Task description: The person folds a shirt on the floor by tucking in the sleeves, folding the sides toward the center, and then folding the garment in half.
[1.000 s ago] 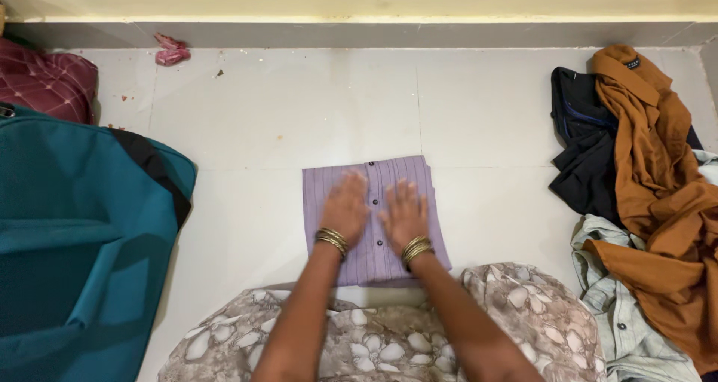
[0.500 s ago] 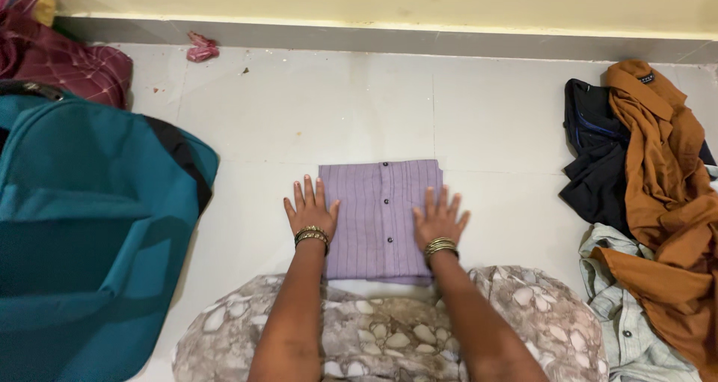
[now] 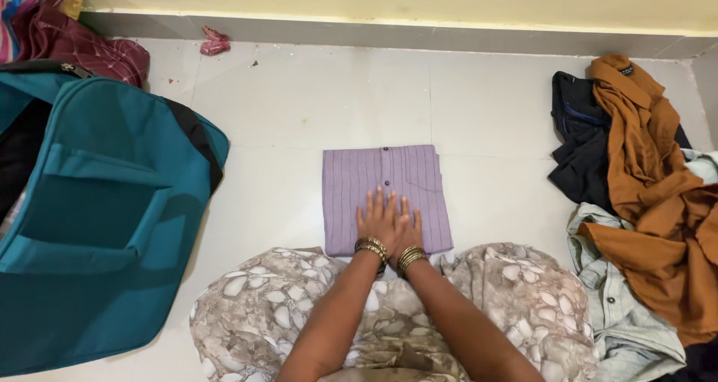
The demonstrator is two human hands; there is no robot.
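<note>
1. A teal suitcase (image 3: 97, 202) lies open on the floor (image 3: 299, 105), well to the left of the folded purple shirt (image 3: 385, 195). Only a dark strip of its inside shows at the frame's left edge, so what it holds cannot be made out.
2. The folded purple shirt lies flat on the floor, buttons up, just beyond the person's patterned lap.
3. The left hand (image 3: 380, 221) and right hand (image 3: 405, 232) rest side by side on the shirt's near half, fingers spread flat, palms down, touching each other; neither grips anything.
4. Right of the shirt, well apart, a heap of clothes (image 3: 643, 187) in brown, dark and pale cloth is cut off by the frame edge.
5. Beyond the suitcase, a maroon bag (image 3: 82, 45) is partly hidden.
</note>
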